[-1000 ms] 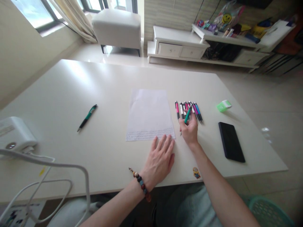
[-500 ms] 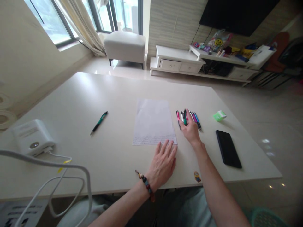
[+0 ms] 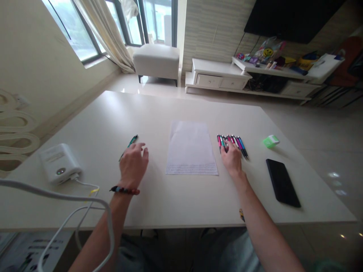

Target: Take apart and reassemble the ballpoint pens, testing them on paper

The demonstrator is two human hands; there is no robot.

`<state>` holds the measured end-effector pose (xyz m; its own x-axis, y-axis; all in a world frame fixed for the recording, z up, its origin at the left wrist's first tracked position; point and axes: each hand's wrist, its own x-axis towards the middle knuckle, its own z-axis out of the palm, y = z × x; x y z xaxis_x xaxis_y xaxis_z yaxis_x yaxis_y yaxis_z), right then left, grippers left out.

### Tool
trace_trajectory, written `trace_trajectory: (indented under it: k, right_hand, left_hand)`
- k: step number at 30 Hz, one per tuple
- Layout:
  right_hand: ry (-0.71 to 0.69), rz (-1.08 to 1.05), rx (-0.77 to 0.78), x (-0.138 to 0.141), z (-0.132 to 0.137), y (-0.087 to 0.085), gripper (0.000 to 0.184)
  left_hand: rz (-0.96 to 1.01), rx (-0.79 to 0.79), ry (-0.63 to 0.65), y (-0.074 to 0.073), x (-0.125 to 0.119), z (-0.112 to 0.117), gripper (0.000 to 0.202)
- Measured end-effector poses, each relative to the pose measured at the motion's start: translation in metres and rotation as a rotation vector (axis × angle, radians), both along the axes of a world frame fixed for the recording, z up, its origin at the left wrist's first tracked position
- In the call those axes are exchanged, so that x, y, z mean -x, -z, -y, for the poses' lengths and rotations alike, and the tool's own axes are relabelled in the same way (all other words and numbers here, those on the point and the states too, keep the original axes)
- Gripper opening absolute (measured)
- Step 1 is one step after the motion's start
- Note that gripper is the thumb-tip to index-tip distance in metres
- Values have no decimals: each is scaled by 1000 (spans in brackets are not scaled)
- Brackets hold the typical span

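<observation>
Gloss against matt, right across this bench [image 3: 159,206]!
And look at that smooth white top, window light sliding off its sheen, while the paper [image 3: 190,147] sits matt and faintly rippled! Here come the pens [image 3: 241,146], shiny coloured plastic with silvery, metal-looking ends, and the lone green pen [image 3: 132,141] has that same plastic gleam. The phone [image 3: 283,183] shows smooth black, the green container [image 3: 271,141] translucent plastic, the charger box [image 3: 59,162] smooth white plastic, the thick cable [image 3: 51,193] rubbery-looking; beyond, soft cloth curtain [image 3: 106,32], glossy floor [image 3: 317,166]!
</observation>
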<state>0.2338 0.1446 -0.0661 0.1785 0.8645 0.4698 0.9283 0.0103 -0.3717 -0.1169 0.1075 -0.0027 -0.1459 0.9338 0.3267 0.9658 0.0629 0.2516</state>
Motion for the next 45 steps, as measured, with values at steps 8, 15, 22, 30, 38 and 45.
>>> trace_trajectory:
  k: [8, 15, 22, 30, 38, 45]
  right_hand:
    - [74, -92, -47, 8, 10, -12, 33]
    - [-60, -310, -40, 31, 34, -34, 34]
    - [-374, -780, 190, 96, 74, -39, 47]
    - [-619, -1307, 499, 113, 98, -42, 50]
    - [-634, -1230, 518, 94, 95, -39, 44]
    - [-557, -1415, 496, 94, 90, -33, 46]
  left_hand:
    - [82, 139, -244, 10, 60, -5, 40]
    - [378, 189, -200, 10, 56, -6, 29]
    - [1520, 238, 248, -9, -44, 20, 37]
    - [1549, 363, 470, 0, -98, 55, 31]
    - [1165, 19, 420, 7, -99, 47, 76]
    - [276, -111, 579, 0, -92, 57, 15]
